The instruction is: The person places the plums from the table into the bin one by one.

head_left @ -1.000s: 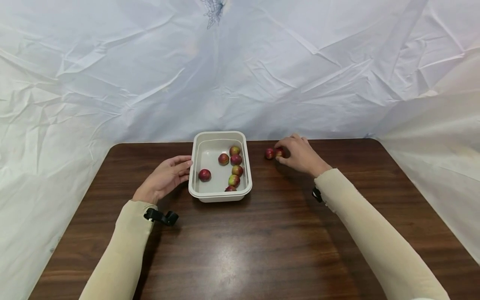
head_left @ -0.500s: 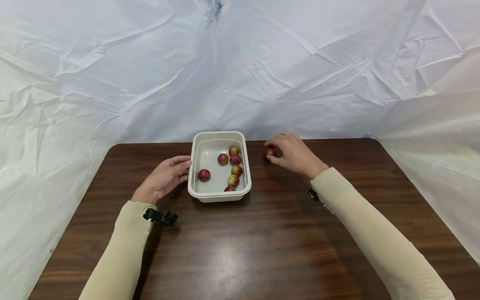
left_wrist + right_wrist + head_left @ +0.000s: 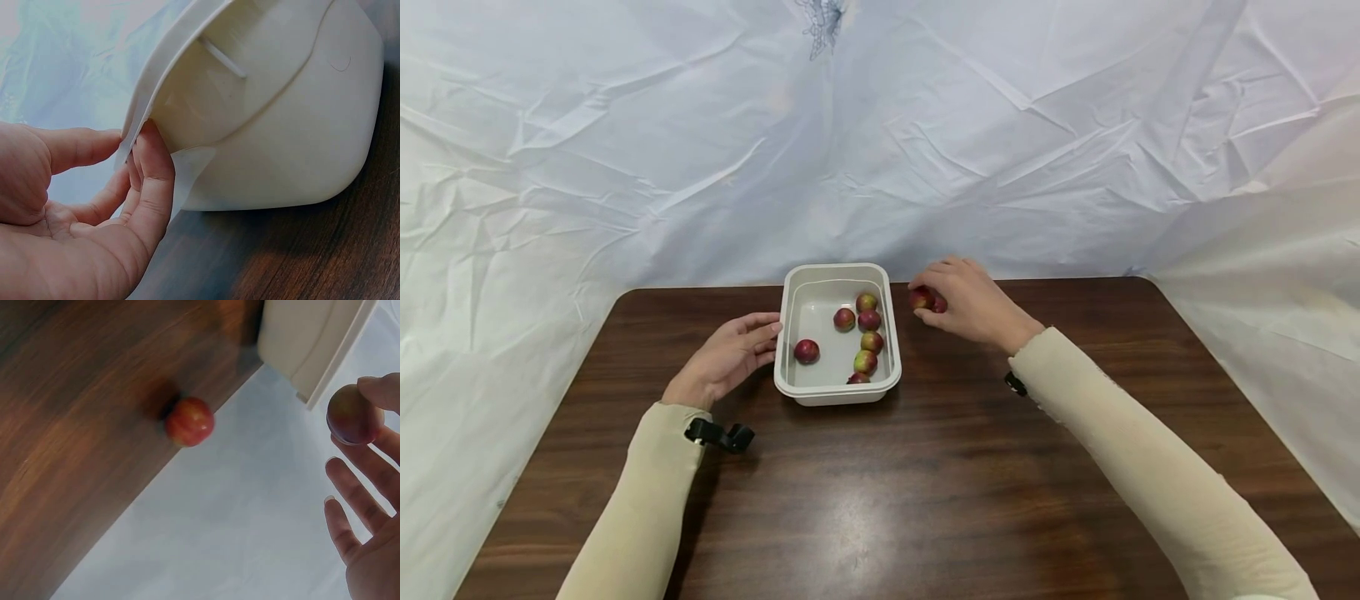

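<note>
My left hand pinches the near-left rim of a white plastic tub, thumb on the outer lip and fingers under it. Several red and green-yellow plums lie in the tub, most along its right side; one dark red plum sits apart at the left. To the right of the tub, my right hand holds a plum between thumb and forefinger, lifted off the table. The other fingers are loosely spread. Another red plum rests on the table close to that hand, partly hidden by it in the head view.
The tub stands near the back edge of a dark brown wooden table. Crumpled white sheeting hangs behind and along both sides. A black strap is on the left wrist.
My right hand has picked up the right-hand one of two plums and carried it left toward the tub, passing over the other plum. The left hand stays at the rim.
</note>
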`<state>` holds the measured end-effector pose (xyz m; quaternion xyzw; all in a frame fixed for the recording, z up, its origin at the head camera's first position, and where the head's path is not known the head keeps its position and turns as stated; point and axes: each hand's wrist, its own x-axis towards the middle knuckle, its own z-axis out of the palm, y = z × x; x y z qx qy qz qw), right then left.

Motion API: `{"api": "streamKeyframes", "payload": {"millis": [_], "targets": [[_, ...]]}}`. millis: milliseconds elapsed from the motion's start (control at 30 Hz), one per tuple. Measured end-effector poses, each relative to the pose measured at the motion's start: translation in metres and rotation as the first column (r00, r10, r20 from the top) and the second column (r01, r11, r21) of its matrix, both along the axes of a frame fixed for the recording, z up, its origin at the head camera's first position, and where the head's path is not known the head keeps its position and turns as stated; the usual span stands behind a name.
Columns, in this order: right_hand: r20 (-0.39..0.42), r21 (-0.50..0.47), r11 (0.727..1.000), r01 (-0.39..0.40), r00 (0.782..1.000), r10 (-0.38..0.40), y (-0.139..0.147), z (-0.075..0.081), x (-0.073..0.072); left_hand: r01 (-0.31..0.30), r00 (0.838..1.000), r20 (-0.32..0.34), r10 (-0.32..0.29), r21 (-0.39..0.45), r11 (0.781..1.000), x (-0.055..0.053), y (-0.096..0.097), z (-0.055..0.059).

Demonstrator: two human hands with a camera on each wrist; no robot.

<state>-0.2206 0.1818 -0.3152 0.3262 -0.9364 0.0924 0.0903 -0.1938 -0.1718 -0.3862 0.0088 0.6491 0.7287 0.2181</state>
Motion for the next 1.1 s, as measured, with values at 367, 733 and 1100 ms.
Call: {"api": "streamKeyframes", "payload": {"millis": [367, 733, 1100], "targets": [[0.004, 0.004, 0.999, -0.042, 0.999, 0.042, -0.02, 0.007, 0.001, 0.003, 1.0, -0.004, -0.003, 0.005, 1.0, -0.001, 0.001, 0.001], [-0.006, 0.042, 0.997, -0.069, 0.998, 0.069, -0.039, 0.009, -0.005, 0.004, 1.0, -0.002, -0.004, 0.004, 1.0, -0.002, 0.001, 0.0], [0.057, 0.081, 0.994, -0.078, 0.996, 0.073, -0.057, 0.003, -0.012, 0.003, 1.0, -0.002, -0.003, -0.001, 1.0, -0.002, 0.001, 0.0]]}}
